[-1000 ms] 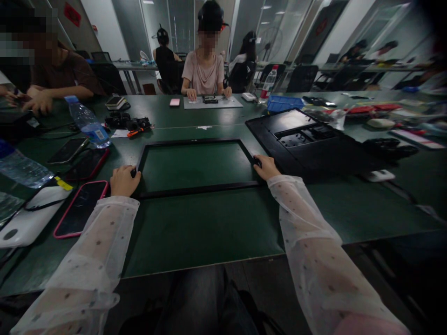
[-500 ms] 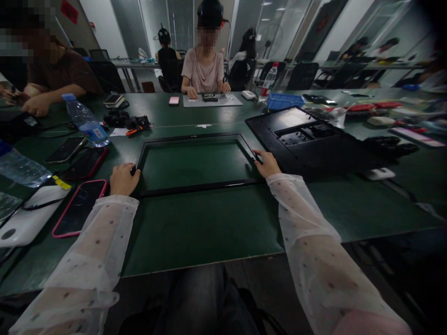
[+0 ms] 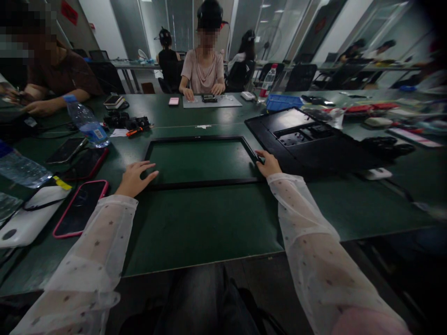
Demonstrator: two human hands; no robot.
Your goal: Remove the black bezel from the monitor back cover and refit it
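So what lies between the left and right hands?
In the head view, the black frame lies between the left hand and the right hand, with green table showing through its opening.

Both arms stretched forward, left hand loosely spread, right hand partly curled

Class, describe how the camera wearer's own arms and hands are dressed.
The left sleeve and right sleeve are loose, sheer and whitish, scattered with small dark star-like marks and ending at the wrists. The left hand and right hand wear no gloves.
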